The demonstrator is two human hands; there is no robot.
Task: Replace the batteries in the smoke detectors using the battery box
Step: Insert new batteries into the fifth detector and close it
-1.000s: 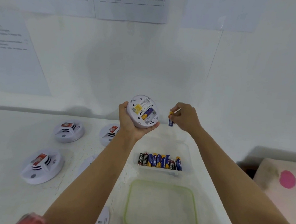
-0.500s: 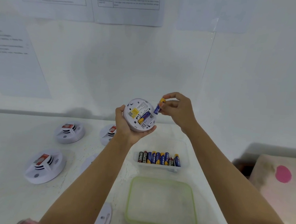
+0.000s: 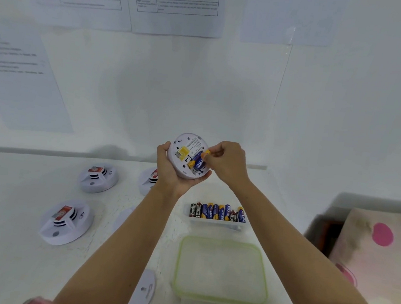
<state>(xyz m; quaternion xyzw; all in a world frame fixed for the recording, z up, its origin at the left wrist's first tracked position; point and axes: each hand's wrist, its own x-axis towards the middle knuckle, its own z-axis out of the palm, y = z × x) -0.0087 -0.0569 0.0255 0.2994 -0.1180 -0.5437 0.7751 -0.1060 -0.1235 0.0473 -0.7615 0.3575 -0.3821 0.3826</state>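
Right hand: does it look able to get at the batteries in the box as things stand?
Likely yes. The box stands open just below the right hand, its lid lies apart, and nothing covers the batteries. The hand would first have to let go of the battery it pinches.

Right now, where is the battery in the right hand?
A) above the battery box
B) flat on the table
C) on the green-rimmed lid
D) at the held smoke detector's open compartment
D: the right hand pinches the battery against the back of the smoke detector cradled in the left hand.
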